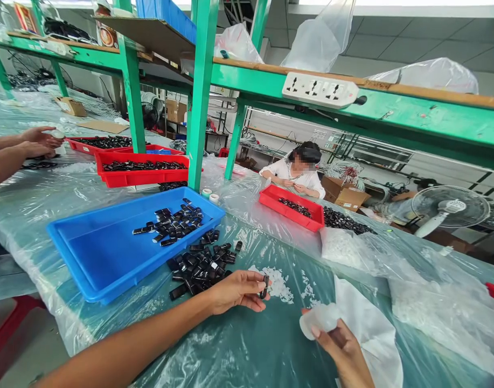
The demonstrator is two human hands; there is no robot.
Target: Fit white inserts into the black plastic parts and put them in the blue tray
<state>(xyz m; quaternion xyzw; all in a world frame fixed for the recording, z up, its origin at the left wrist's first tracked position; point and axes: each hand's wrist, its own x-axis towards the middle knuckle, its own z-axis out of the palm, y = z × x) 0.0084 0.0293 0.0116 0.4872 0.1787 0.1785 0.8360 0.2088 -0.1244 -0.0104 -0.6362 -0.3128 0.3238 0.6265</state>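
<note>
My left hand (243, 291) pinches a small black plastic piece (264, 287) upright between thumb and fingers. In my right hand (343, 345) is a whitish, translucent rounded cylinder (320, 320); its exact kind I cannot make out. Behind my left wrist lies a loose pile of similar black pieces (202, 264). More of them fill the right end of a blue tray (105, 248). Small white flakes (279, 285) are scattered on the table just beyond my left fingers. A white cloth or sheet (363, 312) lies beside and under my right hand.
Red trays (145, 177) with black parts stand behind the blue one. Another red tray (291, 207) sits before a seated co-worker (297, 172). Another person's hands (40, 143) are at far left. Clear bags (436, 307) lie right; a green shelf frame (202, 97) rises ahead.
</note>
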